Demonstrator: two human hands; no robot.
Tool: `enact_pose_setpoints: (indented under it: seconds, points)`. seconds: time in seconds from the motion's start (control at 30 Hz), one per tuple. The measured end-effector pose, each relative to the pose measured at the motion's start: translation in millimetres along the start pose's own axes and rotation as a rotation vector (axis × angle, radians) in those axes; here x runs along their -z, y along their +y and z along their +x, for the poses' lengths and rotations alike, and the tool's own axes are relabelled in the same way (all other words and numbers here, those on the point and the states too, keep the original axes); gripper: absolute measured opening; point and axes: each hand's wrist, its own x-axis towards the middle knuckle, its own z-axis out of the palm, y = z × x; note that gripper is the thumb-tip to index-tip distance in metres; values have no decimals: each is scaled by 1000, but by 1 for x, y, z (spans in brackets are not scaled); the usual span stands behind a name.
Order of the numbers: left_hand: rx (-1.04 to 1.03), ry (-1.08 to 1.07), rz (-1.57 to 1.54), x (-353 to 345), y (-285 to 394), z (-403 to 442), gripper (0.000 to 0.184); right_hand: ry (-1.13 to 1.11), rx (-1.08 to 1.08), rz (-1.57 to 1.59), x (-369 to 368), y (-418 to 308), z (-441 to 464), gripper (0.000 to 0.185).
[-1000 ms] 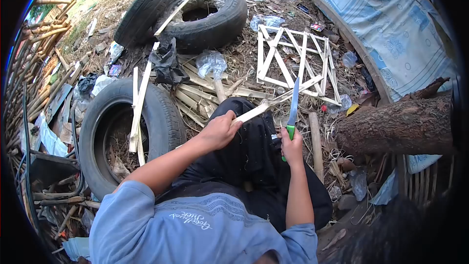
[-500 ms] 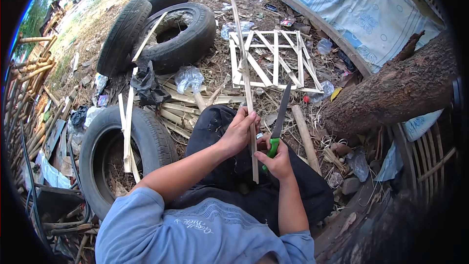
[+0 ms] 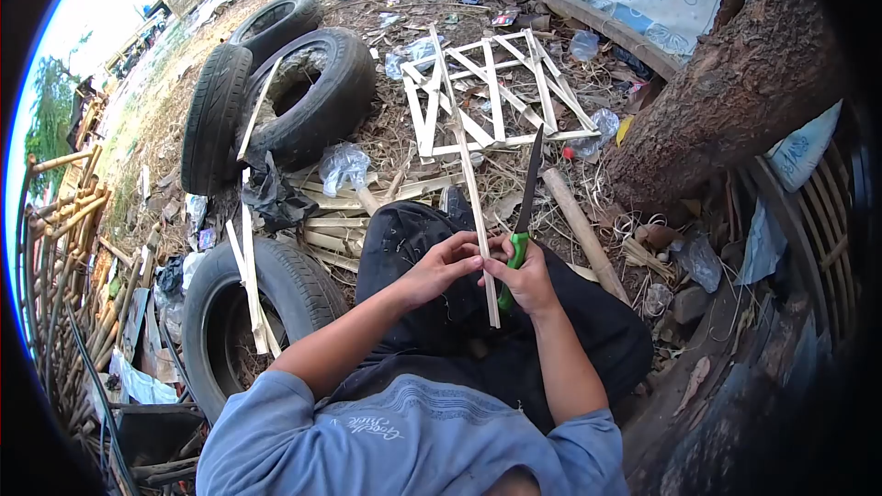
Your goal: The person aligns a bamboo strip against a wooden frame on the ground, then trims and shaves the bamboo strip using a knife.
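Note:
My left hand point(image 3: 447, 266) is closed around a long, pale bamboo strip point(image 3: 469, 174), which runs from above my lap out over the ground. In my right hand point(image 3: 524, 274) is a knife point(image 3: 529, 193) with a green handle and a dark blade pointing up and away from me. The right thumb and fingertips also touch the strip, close beside the left fingers. Beyond my knees, a frame of crossed bamboo strips point(image 3: 494, 92) rests on the littered ground, partly behind the held strip.
Several old tires point(image 3: 308, 96) lie ahead and to the left, with bamboo strips point(image 3: 250, 276) leaning on the nearest tire. Split bamboo pieces point(image 3: 335, 225) are piled by my left knee. A bamboo pole point(image 3: 585, 234) lies beyond my right knee, near a thick tree trunk point(image 3: 712, 96).
The right hand has come up to the strip, so both hands now meet on it. The knife still points upward. My view has shifted and tilted slightly.

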Motion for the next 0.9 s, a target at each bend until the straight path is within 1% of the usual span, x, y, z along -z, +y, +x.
enact_pose_setpoints:
  seconds: [0.07,0.1,0.17,0.2,0.23,0.27,0.43,0.47,0.5,0.53,0.6,0.63,0.7,0.77,0.83,0.87,0.9]
  points:
    - [-55,110,-16,-3,-3,0,29,26,-25,46,-3,3,0,30]
    - [-52,113,-17,-1,-7,0,29,48,-45,84,-5,3,0,29]
    - [-40,195,-106,5,-16,3,23,40,-45,82,-8,5,1,29]
    - [-76,216,-138,3,-17,3,19,58,0,4,-6,10,2,30]
    - [-75,216,-139,3,-19,3,19,77,45,-75,-5,15,2,30]
    - [-92,236,-124,3,-22,3,19,80,42,-75,-4,19,2,30]
    - [-100,310,-98,-6,-30,-1,21,80,-55,-51,-4,19,0,31]
    - [51,296,-157,-7,-29,-4,25,82,-62,-52,0,24,0,31]
    - [202,282,-216,-7,-30,-7,31,68,-68,-117,3,28,2,29]
    - [205,285,-223,-4,-33,-10,31,54,-76,-182,5,32,3,28]
    - [363,9,-225,3,-34,-16,43,65,-62,-173,-2,34,3,27]
    - [368,13,-232,2,-32,-21,43,77,-41,-163,-7,34,3,26]
    - [375,-104,-302,-1,-27,-30,47,62,-63,-198,-2,43,4,24]
    - [358,-65,-264,3,-39,-29,47,42,-85,-236,2,53,4,23]
    - [271,-84,-209,7,-43,-28,44,95,-70,-266,2,59,4,12]
    - [304,-64,-138,9,-44,-30,41,105,-36,-424,6,63,4,14]
    - [305,-59,-149,10,-42,-32,41,102,-47,-427,6,58,4,14]
